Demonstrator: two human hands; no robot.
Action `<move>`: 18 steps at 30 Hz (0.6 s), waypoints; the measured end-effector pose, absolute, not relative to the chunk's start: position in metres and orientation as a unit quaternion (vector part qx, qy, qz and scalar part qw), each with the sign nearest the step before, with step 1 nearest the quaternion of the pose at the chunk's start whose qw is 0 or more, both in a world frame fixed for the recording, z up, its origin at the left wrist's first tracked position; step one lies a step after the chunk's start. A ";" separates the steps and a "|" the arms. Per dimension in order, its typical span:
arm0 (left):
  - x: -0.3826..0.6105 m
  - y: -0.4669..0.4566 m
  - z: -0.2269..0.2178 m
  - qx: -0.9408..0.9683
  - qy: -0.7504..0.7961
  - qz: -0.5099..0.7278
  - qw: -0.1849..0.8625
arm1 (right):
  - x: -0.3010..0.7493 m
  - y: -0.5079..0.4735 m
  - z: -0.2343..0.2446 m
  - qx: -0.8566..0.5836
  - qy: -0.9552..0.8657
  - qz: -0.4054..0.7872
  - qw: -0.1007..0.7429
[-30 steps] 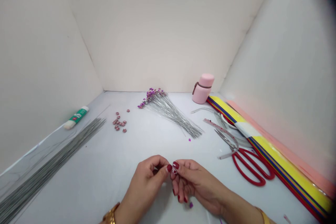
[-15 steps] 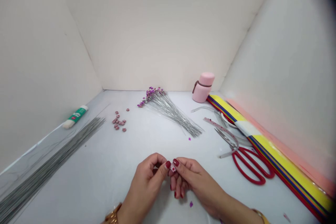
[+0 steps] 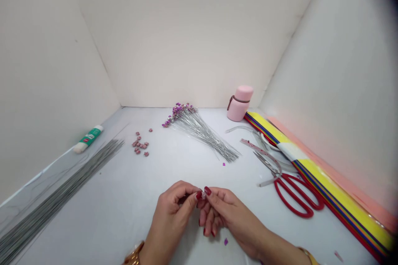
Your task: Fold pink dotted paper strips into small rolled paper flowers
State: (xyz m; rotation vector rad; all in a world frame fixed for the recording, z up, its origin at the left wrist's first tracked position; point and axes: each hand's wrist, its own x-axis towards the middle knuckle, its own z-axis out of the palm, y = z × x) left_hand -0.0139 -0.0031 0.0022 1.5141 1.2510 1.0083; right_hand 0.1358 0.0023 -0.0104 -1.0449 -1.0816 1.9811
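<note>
Just above the white tabletop (image 3: 124,223), the left hand (image 3: 171,211) and the right hand (image 3: 228,215) met at the fingertips, thumb and forefinger of each pinching a tiny pale bit (image 3: 203,194), mostly hidden and too small to make out. The right hand's other fingers curled downward. A purple scrap (image 3: 226,241) lay just below the right hand, while red-handled scissors (image 3: 295,196) sat well to its right, beside a stack of coloured paper strips (image 3: 329,178). Ahead of the hands fanned a bundle of silver wires tipped with purple beads (image 3: 199,132). Loose pink beads (image 3: 139,144) lay farther ahead of the left hand, and a sheaf of grey wire (image 3: 52,203) lay well to its left.
</note>
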 end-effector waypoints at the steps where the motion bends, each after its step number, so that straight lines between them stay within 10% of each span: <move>1: -0.014 -0.004 0.003 0.624 0.503 0.402 0.444 | 0.136 0.002 -0.010 -0.393 -0.407 0.762 0.317; 12: -0.011 0.000 0.002 0.429 0.402 0.370 0.720 | 0.136 0.002 -0.007 -0.378 -0.444 0.762 0.282; 18: -0.009 -0.002 0.001 0.448 0.419 0.392 0.686 | 0.136 0.001 -0.009 -0.370 -0.404 0.784 0.292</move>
